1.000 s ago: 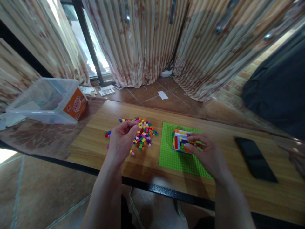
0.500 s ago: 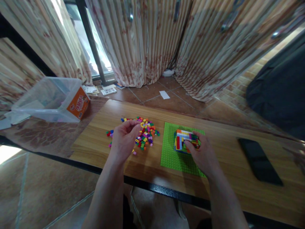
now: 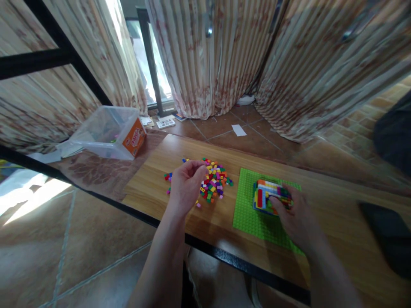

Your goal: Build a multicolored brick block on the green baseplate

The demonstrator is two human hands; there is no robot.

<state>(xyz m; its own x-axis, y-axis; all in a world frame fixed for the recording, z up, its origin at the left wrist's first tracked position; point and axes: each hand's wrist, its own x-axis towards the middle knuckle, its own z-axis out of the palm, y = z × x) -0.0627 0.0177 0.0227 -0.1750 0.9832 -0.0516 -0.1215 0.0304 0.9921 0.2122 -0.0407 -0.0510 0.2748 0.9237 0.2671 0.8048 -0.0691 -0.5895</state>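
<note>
A pile of small coloured bricks (image 3: 214,182) lies on the wooden table (image 3: 327,214). My left hand (image 3: 185,188) hovers at the pile's left side with its fingers curled; what it holds, if anything, is hidden. To the right lies a green baseplate (image 3: 248,216) carrying a multicoloured brick block (image 3: 266,193). My right hand (image 3: 293,214) rests on the plate with its fingertips pressed against the block's near right side.
A clear plastic box (image 3: 105,132) with an orange label stands on the patterned surface at the left. A dark phone (image 3: 390,235) lies at the table's right end. Curtains hang behind, and papers lie on the tiled floor.
The camera has swung left, shifting everything rightward in view. My right hand has drawn in from over the block to its near right side. My left hand stays by the pile.
</note>
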